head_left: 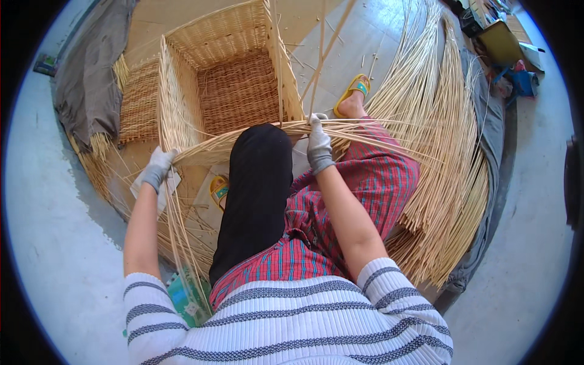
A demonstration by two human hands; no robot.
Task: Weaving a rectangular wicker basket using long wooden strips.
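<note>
A square wicker basket [177,97] with pale woven walls and a browner woven base stands tilted in front of my knees. Its near rim bears a band of loose wicker rods [243,135] that runs across my lap. My left hand [159,165], in a pale grey glove, is closed on the rim's near left corner, where several rods hang down. At the near right corner my right hand [319,143], gloved too, grips a bunch of rods whose ends fan out to the right. Its fingertips are partly hidden.
A large spread of loose rods [435,182] lies at the right on a grey cloth [486,152]. Left of the basket are a woven panel [140,103] and a grey cloth [91,79] over more rods. Long upright rods [328,48] rise from the basket's right corner.
</note>
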